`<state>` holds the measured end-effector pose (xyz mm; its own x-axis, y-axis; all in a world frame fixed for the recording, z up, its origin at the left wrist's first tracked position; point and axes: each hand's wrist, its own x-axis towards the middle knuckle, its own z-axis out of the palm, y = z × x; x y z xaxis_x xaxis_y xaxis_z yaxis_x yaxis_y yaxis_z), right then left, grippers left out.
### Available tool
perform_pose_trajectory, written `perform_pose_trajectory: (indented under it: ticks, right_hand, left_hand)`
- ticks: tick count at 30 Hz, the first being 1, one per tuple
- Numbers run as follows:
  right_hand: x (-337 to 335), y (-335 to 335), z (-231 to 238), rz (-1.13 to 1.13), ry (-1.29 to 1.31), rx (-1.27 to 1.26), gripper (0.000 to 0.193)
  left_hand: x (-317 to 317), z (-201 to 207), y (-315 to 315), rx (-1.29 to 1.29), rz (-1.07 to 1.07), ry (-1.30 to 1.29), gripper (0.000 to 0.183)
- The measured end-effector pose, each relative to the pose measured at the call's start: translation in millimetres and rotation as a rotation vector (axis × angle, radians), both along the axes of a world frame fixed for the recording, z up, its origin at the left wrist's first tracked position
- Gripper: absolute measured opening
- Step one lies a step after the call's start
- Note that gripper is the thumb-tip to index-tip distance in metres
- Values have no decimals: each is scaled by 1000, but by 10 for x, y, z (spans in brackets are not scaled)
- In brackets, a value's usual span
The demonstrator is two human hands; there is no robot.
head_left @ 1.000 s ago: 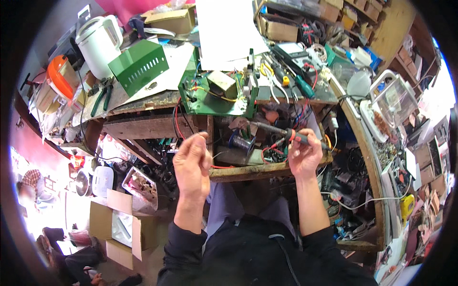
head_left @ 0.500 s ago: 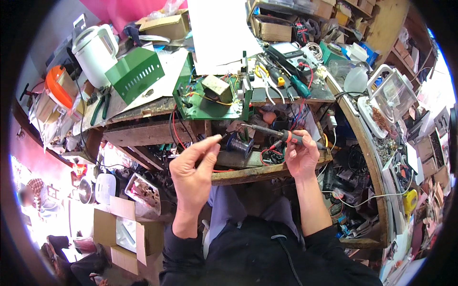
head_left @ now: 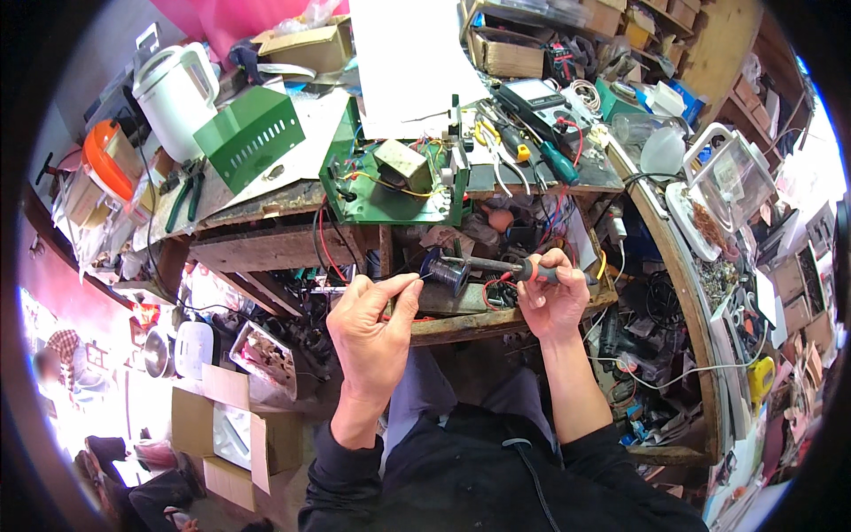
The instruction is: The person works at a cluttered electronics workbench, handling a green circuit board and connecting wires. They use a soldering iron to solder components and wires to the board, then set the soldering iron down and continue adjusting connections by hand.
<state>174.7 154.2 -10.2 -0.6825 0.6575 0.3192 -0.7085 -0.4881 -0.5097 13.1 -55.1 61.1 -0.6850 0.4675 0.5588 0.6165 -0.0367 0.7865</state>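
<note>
A soldering iron (head_left: 492, 264) with a red and black handle is gripped in my right hand (head_left: 551, 306), its metal shaft pointing left. The fingertips of my left hand (head_left: 368, 326) pinch a thin piece of solder wire (head_left: 426, 276). Between my hands, in the open drawer space, lies a spool of solder (head_left: 453, 278), with the iron's tip over or close to it; contact cannot be told. Above my hands, on the bench edge, sits an opened green metal case (head_left: 355, 211) with wires and a boxy transformer (head_left: 402, 166).
A green slotted cover (head_left: 253, 142) and green-handled pliers (head_left: 186, 199) lie on the bench's left. Yellow-handled pliers (head_left: 490, 142), a green screwdriver (head_left: 558, 164) and a multimeter (head_left: 532, 96) lie to the right. The wooden drawer edge (head_left: 470, 328) runs beneath my hands.
My left hand has moved right and slightly down, closer to the spool. The soldering iron has swung lower and flatter, bringing its tip down to the spool.
</note>
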Motion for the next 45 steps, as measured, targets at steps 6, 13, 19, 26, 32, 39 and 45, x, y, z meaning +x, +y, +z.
perform_pose_trajectory:
  ticks: [6, 13, 19, 26, 32, 39, 45]
  right_hand:
    - [-4, 23, -6, 20, 31, 49, 23]
    - [-25, 14, 12, 18, 41, 67, 22]
    - [-20, 13, -16, -42, -83, 182, 26]
    - [-114, -71, 53, -356, -259, 207, 11]
    - [-213, -48, 148, -411, -360, 69, 28]
    - [-140, 14, 181, -278, -335, -96, 20]
    - [-140, 53, 137, -284, -284, -72, 21]
  left_hand:
    - [23, 3, 60, 36, -1, 31, 15]
    - [31, -7, 79, 38, -3, 11, 16]
    - [21, -30, 77, 47, 9, 18, 15]
    - [6, -41, 38, 24, 28, 54, 14]
    - [-2, -34, 7, -61, 39, 69, 14]
    - [86, -41, 90, -94, 13, 110, 12]
    - [127, -67, 154, -67, -27, 94, 15]
